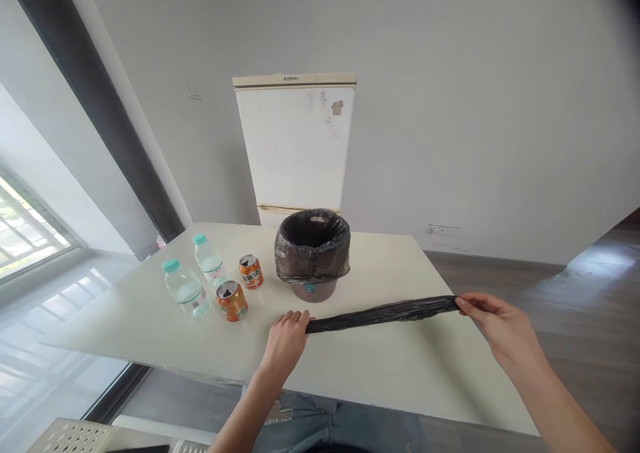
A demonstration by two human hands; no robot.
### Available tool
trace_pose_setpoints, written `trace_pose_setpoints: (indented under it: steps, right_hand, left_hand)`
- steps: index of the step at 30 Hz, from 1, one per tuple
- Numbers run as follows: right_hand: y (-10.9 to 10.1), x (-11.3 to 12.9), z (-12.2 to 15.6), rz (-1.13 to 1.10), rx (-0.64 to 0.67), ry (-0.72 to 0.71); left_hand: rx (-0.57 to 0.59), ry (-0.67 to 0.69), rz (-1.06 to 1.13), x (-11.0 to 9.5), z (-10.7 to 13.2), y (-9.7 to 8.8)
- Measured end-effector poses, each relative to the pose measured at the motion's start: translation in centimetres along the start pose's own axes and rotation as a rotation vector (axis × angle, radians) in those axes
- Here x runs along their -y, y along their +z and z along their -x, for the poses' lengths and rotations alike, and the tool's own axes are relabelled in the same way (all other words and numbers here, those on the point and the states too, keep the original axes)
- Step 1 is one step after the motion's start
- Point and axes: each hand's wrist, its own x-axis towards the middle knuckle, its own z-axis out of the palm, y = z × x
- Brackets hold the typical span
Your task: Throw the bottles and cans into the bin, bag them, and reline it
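A black plastic garbage bag (380, 315), gathered into a long narrow strip, stretches between my two hands above the table. My left hand (289, 338) is closed on one end, just in front of the trash can. At the other end, my right hand (497, 323) pinches the bag between thumb and fingers, out by the table's right edge. The trash can (316, 292) stands upright, lined with a dark bag (313, 260) folded over its rim. To its left are two orange cans, one nearer (233, 301) and one farther (251, 272).
Two clear plastic bottles with teal caps, one nearer (186, 290) and one farther (209, 260), stand left of the cans on the white table (360, 373). Behind the table is a white refrigerator (297, 146). A perforated light stool (75, 436) shows at the lower left.
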Motion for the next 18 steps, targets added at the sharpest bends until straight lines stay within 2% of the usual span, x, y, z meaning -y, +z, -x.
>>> trace_pose_setpoints:
  steps: [3,7,10,13,15,17,18]
  right_hand:
    - [0.5,-2.8,-0.5,0.124,-0.023,0.002]
    - [-0.1,-5.6,-0.7,0.347,0.074,-0.020]
    - [-0.9,-6.4,-0.7,0.528,0.165,-0.051]
    - [-0.8,-5.9,0.2,0.689,0.085,-0.242]
    - [0.2,-5.1,1.6,0.723,0.042,-0.468]
    - [2.0,-4.5,3.6,0.697,0.162,-0.663]
    - [3.2,-4.3,4.7,0.687,0.282,-0.717]
  left_hand:
    - [-0.007,-0.031,-0.050,1.7,-0.2,1.0]
    - [-0.058,-0.116,-0.108,3.8,0.6,1.5]
    - [-0.156,-0.168,-0.071,4.2,1.6,0.9]
    - [-0.316,-0.124,0.054,2.7,2.3,0.1]
    - [-0.372,0.011,0.142,0.6,2.5,0.2]
    - [-0.368,0.210,0.177,-2.0,2.4,1.0]
    - [-0.349,0.306,0.173,-3.2,2.2,1.5]
